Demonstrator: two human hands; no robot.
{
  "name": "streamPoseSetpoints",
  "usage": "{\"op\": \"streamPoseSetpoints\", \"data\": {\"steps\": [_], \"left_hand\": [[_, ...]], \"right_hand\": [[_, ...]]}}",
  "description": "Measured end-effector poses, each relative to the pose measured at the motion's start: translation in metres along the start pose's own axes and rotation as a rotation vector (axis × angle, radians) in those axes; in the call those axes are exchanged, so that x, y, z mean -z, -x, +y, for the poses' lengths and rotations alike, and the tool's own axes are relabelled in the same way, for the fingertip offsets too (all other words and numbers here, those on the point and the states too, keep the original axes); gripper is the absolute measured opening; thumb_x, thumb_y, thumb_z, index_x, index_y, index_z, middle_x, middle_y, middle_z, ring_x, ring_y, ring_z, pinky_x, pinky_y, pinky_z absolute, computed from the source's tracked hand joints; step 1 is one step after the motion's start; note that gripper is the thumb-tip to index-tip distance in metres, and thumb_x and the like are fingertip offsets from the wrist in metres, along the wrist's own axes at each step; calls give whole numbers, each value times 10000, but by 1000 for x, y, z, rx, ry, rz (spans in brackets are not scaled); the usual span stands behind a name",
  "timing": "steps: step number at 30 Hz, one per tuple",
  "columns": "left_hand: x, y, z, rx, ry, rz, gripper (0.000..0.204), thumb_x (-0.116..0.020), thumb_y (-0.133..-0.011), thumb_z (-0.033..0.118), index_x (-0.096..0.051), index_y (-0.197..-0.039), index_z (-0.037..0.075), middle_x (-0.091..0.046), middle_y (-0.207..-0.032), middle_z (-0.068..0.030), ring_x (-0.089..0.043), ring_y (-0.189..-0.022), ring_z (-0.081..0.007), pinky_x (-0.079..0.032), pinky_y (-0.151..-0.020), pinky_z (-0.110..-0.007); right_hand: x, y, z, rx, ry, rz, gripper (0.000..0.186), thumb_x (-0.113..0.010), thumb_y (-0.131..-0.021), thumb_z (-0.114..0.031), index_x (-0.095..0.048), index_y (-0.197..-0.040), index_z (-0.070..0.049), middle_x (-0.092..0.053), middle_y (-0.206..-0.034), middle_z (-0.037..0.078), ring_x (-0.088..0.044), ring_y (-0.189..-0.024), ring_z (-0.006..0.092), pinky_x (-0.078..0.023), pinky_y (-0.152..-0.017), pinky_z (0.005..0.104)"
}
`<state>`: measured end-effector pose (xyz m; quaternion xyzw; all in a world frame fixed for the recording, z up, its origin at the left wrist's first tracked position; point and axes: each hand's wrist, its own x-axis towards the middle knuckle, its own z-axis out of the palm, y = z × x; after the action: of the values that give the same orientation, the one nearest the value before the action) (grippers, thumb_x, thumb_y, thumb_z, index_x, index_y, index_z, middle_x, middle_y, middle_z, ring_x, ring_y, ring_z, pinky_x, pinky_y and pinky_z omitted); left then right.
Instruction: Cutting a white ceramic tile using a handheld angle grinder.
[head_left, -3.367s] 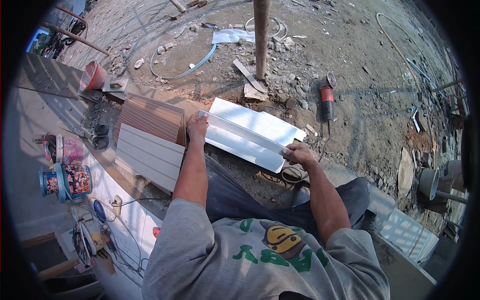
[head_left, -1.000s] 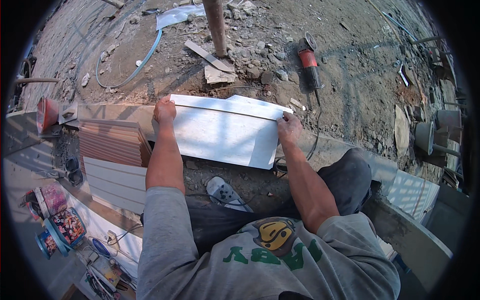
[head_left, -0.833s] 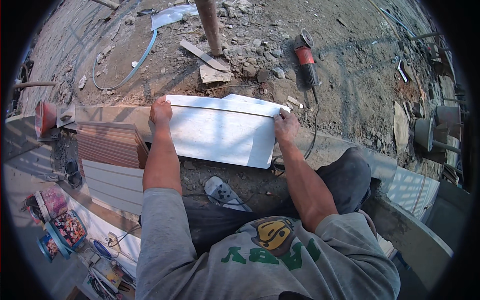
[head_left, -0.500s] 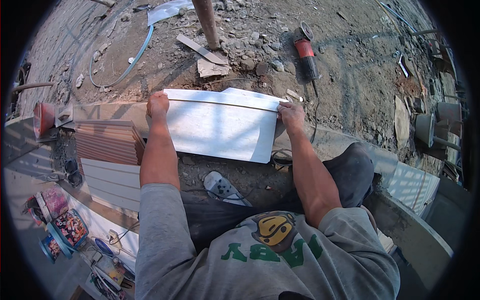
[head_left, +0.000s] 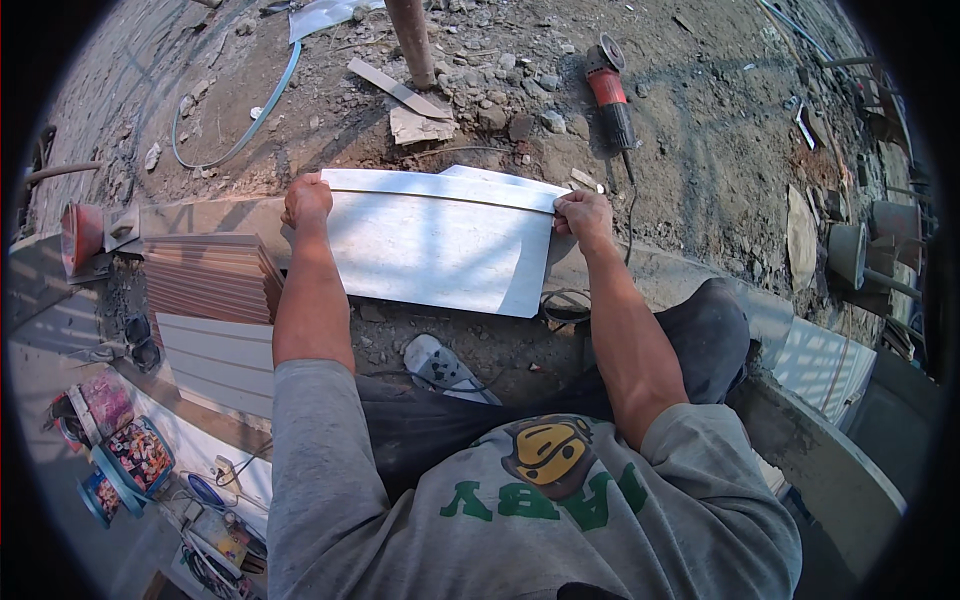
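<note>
A long narrow white tile strip (head_left: 430,186) stretches between my two hands, along the far edge of a larger white tile (head_left: 420,250). My left hand (head_left: 307,203) is closed on the strip's left end. At the other end, the fingers of my right hand (head_left: 584,217) pinch the strip near the tile's far right corner. Another pale piece (head_left: 490,175) shows partly beyond the strip; the rest of it is hidden. Sunlight and shadow bands fall across the large tile.
A red and black angle grinder (head_left: 610,95) lies on the dirt beyond, its cable running down past my right hand. Stacked tiles (head_left: 210,275) stand to the left, near a red bucket (head_left: 82,232). A metal pole (head_left: 411,45) rises ahead. My shoe (head_left: 440,365) is below the tile.
Both hands and the strip sit slightly farther left and up in the picture, along with most of the scene. The grip at each end stays the same.
</note>
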<state>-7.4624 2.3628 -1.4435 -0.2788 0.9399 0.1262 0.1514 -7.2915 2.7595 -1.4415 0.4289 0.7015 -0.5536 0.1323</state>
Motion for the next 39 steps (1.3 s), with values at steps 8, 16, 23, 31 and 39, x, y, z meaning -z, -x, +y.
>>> {"op": "streamPoseSetpoints", "data": {"steps": [8, 16, 23, 31, 39], "left_hand": [[-11, -10, -14, -18, 54, -24, 210, -646, -868, 350, -702, -1067, 316, -674, -1154, -8, -595, -1135, -227, -367, -1009, -413], [-12, -10, -14, -13, 49, 9, 228, -639, -870, 350, -697, -1088, 311, -673, -1159, -16, -594, -1139, -232, -367, -1016, -411], [-9, -5, -12, 23, 67, 20, 224, -650, -865, 349, -702, -1080, 310, -675, -1154, -21, -593, -1140, -226, -347, -1034, -403], [-6, -6, -20, -21, 159, -28, 235, -707, -815, 364, -730, -1033, 280, -704, -1086, -24, -653, -1034, -218, -478, -916, -358], [-4, -90, -99, -103, 839, -160, 267, -672, -881, 243, -696, -1010, 11, -717, -974, -89, -657, -876, -159, -493, -826, -298]], "right_hand": [[-2, 18, 2, 14, 0, 51, 104, -650, -843, -49, -704, -899, 20, -682, -724, 73, -637, -577, 102, -521, -542, 229], [-11, 18, 22, 94, 79, 104, 140, -641, -840, -41, -710, -948, 17, -677, -723, 49, -630, -607, 99, -513, -570, 237], [-14, 12, 34, -71, -228, 70, 126, -690, -782, -79, -717, -886, -14, -595, -629, 18, -503, -473, 90, -398, -423, 250], [-11, 24, 29, -151, -319, 50, 56, -696, -735, -65, -679, -767, -21, -549, -611, 23, -439, -435, 107, -314, -391, 262], [-30, 38, -3, -286, -280, -62, 76, -704, -750, -85, -647, -727, -39, -555, -620, 30, -412, -426, 102, -305, -383, 262]]}}
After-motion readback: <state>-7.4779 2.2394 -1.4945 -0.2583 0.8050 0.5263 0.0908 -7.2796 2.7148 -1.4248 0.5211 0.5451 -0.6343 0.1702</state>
